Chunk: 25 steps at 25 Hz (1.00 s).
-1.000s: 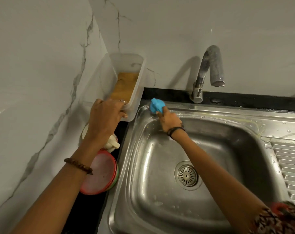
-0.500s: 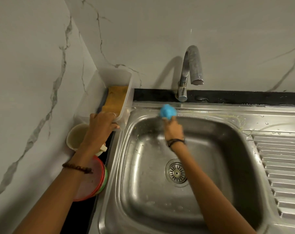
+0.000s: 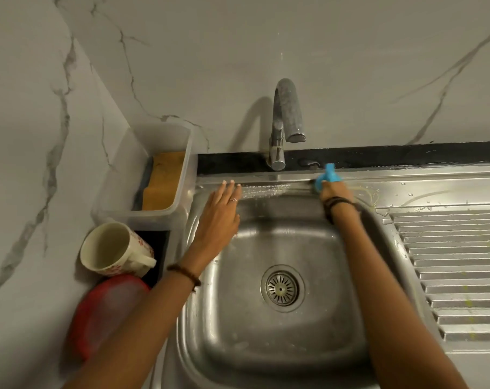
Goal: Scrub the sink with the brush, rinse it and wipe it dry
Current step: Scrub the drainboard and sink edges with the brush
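Right hand point(image 3: 333, 192) closed around the blue brush point(image 3: 326, 179) on the sink point(image 3: 266, 355) back rim at upper centre, left hand point(image 3: 218, 217) open and empty; wet steel could let the brush skid toward the tap point(image 3: 285, 122)

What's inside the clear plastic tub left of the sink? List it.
The clear tub holds a tan sponge with something dark blue wedged beside it. The frosted walls hide anything beneath them.

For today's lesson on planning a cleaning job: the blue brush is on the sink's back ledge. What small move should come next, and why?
Probably drag the brush further right along the back ledge of the sink. The right hand presses it there, streaks show just beyond it, and the tap is dry, so scrubbing looks unfinished. The left hand lies flat on the rim.
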Tool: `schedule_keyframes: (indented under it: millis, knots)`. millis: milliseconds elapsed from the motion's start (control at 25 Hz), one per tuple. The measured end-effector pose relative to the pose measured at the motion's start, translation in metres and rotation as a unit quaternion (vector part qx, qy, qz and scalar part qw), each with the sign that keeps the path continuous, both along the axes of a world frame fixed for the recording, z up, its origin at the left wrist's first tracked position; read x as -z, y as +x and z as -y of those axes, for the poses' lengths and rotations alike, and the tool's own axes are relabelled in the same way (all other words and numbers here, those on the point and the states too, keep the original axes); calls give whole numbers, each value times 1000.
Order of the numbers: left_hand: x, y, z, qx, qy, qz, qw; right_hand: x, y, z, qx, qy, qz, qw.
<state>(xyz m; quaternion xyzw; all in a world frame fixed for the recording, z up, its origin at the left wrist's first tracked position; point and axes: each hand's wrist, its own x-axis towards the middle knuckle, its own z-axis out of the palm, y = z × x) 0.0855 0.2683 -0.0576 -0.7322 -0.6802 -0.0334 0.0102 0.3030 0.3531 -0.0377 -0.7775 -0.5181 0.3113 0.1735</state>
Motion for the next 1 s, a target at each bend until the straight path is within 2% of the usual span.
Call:
schedule_keyframes:
  millis: [120, 200, 280, 400, 480, 520, 720, 800, 880, 1000]
  knots:
    - [26, -7, -31, -43, -115, 59, 991, 8, -75, 22, -142, -10, -70, 987]
    - [39, -7, -36, -79, -128, 98, 984, 9, -92, 37, -211, -10, -38, 977]
    - [42, -6, -37, -92, -129, 105, 982, 5, -54, 32, -166, 18, 7, 986]
    - [38, -8, -40, -89, -141, 98, 981, -2, 60, 14, 23, 1, 69, 997]
    - [38, -5, -41, -98, -142, 85, 981, -10, 108, 6, 136, -18, 75, 988]
    - [38, -1, -42, -106, -141, 76, 981, -8, 107, 1, 157, -16, 58, 986]
    - [34, 9, -49, -136, -143, 60, 978, 14, -24, 17, -53, 4, -30, 998]
    - [34, 8, -49, -128, -147, 60, 979, 17, -17, 32, -90, 9, 1, 996]
    - [34, 4, -48, -126, -143, 63, 979, 8, 38, 27, -38, 11, 63, 997]
    - [33, 1, -46, -116, -147, 68, 980, -9, 130, 24, 105, -7, 98, 990]
